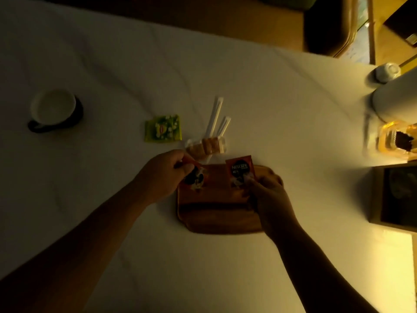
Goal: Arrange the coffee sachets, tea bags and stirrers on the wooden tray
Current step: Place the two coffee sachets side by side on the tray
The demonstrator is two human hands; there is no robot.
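Note:
A wooden tray (216, 213) lies on the white cloth in front of me. My left hand (164, 172) grips a red coffee sachet (195, 177) at the tray's far left corner. A second red coffee sachet (240, 172) stands upright at the tray's far right, pinched by my right hand (268, 193). Beyond the tray lie a clear packet of brown sugar pieces (206, 145), two white wrapped stirrers (215, 118) and a green tea bag (163, 128).
A dark cup with a white inside (54, 109) stands at the far left. At the right edge are a white kettle (397, 98), a small white cup (387, 72), a glass dish (392, 138) and a dark box (399, 195).

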